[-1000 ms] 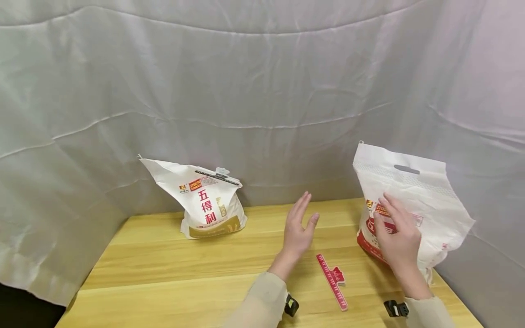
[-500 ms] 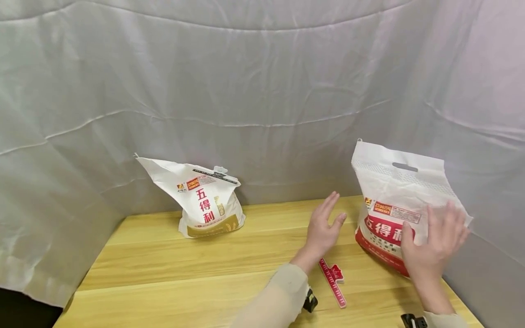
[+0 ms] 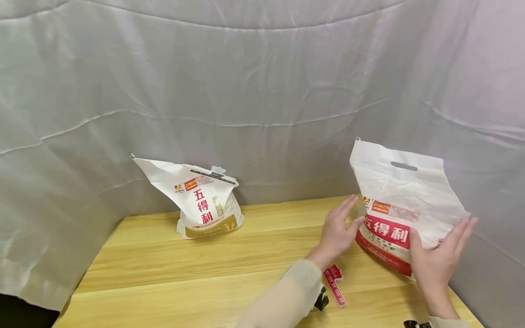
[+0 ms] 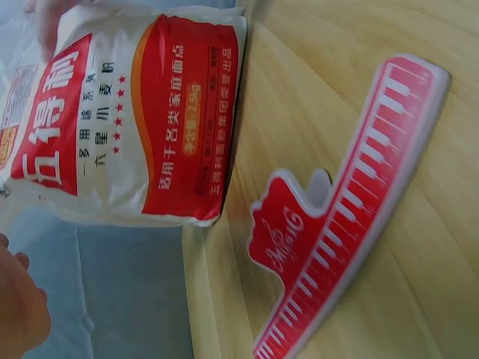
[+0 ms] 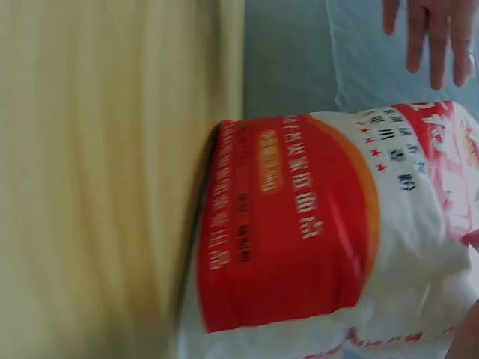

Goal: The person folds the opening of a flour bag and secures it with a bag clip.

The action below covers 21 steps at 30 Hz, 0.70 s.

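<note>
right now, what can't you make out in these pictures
Head view: upper end of the red clip, hidden behind the left arm.
Left wrist view: one end of the red clip, cut off by the bottom edge.
Right wrist view: top of the red-bottomed bag, cut off by the right edge.
Head view: finest print on the gold-bottomed bag, too small.

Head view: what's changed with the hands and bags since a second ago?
The left hand moved right, close to the red-labelled bag's left side but apart from it. The right hand went from in front of that bag to its right side, where the thumb appears to rest on it. Both bags, including the gold-labelled bag, and the red clip stayed put.
</note>
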Motion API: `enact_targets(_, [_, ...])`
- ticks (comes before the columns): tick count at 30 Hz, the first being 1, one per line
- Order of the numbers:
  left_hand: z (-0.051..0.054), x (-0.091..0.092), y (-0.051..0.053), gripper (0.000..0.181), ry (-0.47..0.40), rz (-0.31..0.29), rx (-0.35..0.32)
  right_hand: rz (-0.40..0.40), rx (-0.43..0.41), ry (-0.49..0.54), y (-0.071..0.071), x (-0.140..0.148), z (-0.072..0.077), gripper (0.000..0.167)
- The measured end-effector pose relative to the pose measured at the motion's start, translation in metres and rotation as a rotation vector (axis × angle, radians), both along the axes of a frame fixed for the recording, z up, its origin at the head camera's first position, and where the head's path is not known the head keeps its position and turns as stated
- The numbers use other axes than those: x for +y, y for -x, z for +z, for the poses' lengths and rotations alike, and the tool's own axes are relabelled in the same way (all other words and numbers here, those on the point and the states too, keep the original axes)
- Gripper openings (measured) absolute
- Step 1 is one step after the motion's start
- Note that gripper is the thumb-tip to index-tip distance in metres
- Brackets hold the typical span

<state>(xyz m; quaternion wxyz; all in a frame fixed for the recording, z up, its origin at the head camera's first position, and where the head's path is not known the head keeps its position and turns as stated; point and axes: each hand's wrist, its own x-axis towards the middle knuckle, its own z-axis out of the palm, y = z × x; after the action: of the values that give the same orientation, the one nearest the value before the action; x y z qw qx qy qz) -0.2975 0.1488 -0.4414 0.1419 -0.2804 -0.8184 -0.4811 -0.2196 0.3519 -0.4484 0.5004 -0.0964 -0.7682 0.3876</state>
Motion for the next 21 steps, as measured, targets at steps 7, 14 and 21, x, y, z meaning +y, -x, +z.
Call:
enact_targets(7, [0.002,0.012,0.000,0.059,0.037,-0.011,0.025,-0.017,-0.172,0.168,-0.007,0.003,-0.009,0.104])
enact_targets(14, [0.003,0.021,-0.003,0.062,0.038,-0.032,-0.077,-0.053,-0.208,0.310,-0.008,-0.002,-0.013,0.088])
enact_targets(21, [0.000,0.026,-0.006,0.068,-0.094,-0.073,-0.137,-0.074,-0.201,0.297,-0.007,-0.002,-0.016,0.076])
